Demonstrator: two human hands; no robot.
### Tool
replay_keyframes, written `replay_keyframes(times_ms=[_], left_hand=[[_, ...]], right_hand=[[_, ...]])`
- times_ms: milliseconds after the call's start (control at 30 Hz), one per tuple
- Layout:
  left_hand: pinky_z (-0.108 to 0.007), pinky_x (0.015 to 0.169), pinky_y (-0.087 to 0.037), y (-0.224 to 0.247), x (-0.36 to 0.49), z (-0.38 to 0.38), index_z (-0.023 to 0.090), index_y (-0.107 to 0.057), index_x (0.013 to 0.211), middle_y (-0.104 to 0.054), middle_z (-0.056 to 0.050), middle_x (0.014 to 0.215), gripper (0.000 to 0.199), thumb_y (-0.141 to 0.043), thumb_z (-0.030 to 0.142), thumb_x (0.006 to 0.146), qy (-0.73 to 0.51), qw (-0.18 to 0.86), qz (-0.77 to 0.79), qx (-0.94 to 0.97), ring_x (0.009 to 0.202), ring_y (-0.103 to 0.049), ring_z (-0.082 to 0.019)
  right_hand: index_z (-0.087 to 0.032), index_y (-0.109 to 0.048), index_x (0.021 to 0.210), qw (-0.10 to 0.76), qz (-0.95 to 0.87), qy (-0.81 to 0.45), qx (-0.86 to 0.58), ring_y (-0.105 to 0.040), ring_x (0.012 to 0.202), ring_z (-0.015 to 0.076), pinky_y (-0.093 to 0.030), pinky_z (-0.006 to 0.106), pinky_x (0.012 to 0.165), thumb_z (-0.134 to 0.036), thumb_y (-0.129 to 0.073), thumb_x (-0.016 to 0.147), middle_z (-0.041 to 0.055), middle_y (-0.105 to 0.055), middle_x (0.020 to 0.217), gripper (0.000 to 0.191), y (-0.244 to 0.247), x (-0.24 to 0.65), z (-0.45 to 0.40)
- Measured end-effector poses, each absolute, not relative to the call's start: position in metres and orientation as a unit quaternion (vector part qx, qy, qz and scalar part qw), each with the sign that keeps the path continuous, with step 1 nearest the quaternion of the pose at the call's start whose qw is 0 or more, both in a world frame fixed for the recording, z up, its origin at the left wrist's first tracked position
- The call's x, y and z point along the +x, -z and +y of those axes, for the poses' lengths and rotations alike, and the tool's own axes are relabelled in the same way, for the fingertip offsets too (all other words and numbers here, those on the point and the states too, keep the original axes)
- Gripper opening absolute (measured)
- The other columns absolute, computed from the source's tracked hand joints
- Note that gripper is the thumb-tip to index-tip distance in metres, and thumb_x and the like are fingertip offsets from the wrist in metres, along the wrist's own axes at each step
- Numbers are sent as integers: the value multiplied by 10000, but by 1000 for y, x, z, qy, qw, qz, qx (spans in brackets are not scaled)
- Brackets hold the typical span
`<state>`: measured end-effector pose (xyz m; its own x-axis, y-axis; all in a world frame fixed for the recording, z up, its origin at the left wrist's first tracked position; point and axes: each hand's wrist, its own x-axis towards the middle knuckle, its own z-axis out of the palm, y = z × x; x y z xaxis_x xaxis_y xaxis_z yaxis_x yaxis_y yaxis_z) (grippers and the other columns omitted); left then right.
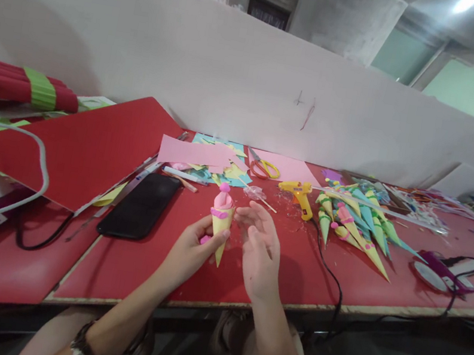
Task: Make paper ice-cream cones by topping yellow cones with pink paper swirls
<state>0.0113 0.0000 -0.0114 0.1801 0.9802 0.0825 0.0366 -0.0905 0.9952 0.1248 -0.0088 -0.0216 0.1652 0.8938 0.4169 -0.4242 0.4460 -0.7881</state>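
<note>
My left hand (195, 243) is closed around a small yellow paper ice cream cone (222, 223), its tip pointing down. Pink swirled filling with a round pink ball tops the cone, and a darker pink band runs round its rim. A bit of bright pink shows beside the left fingers. Just right of the cone, my right hand (259, 254) is open, fingers apart and curved towards it, with nothing visible in them.
A black phone (140, 206) lies left of my hands. To the right are a yellow glue gun (298, 195) with a trailing cord and a pile of paper cones (353, 215). Behind lie scissors (263, 167), pink paper (195, 152) and scraps, before a white partition (237, 68).
</note>
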Motion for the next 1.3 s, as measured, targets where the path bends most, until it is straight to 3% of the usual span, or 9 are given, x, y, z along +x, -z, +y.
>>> replay_keyframes(times_ms=[167,367,467,567,800,1000,1133,1200,1300], left_hand=[[-164,376,-321,16,9,3,143,-571,660,-546,40,530,263,-614,402,672,-489,590,408,496,403,-411,-53],[-138,443,-379,15,5,7,134,-638,745,-586,27,621,276,-691,380,630,-566,675,350,319,427,-390,-26],[-136,453,-381,12,4,7,155,-639,768,-622,20,703,282,-719,370,604,-576,696,314,291,414,-382,-12],[-136,454,-368,12,4,6,155,-634,757,-597,34,656,306,-726,390,585,-573,694,319,297,417,-370,-15],[-183,516,-369,18,2,7,142,-594,655,-514,40,569,260,-650,395,631,-498,584,440,466,539,-441,-82],[-233,597,-408,13,-2,8,161,-598,761,-552,21,621,195,-518,336,730,-433,488,450,610,591,-491,-127],[-240,718,-407,11,-5,10,180,-592,772,-611,-7,737,162,-472,289,767,-422,409,437,681,731,-549,-159],[-236,710,-396,12,-7,11,184,-583,776,-612,-7,755,173,-442,283,788,-411,381,445,698,732,-548,-157],[-223,600,-365,14,-9,13,186,-562,758,-535,28,628,186,-415,290,806,-410,351,478,693,603,-493,-132]], right_hand=[[-196,-539,982,692,-481,-357,-402,-563,836,136,-466,285,776,-197,-503,780,28,-569,879,205,22,124,-10],[-200,-603,820,610,-629,-232,-422,-556,796,150,-452,283,740,-156,-480,774,28,-572,815,139,18,119,-16],[-201,-620,809,577,-654,-222,-436,-555,813,155,-446,285,757,-164,-491,772,32,-569,822,139,18,116,-16],[-188,-623,824,573,-650,-241,-438,-560,794,149,-450,272,734,-211,-506,781,35,-574,822,127,18,115,-16],[-171,-641,725,504,-663,-262,-488,-545,637,149,-414,257,604,-253,-522,779,26,-609,683,154,22,115,-14],[-175,-666,761,517,-617,-334,-490,-568,639,162,-432,256,597,-280,-475,805,34,-650,696,223,25,119,-10],[-158,-653,731,511,-592,-360,-508,-520,546,133,-403,225,517,-323,-475,799,4,-599,593,252,26,122,-8],[-159,-641,718,509,-582,-361,-521,-512,523,126,-395,221,509,-337,-459,807,0,-592,583,270,26,125,-8],[-174,-626,693,482,-598,-300,-566,-529,533,135,-370,226,515,-337,-431,825,8,-606,592,286,25,128,-8]])
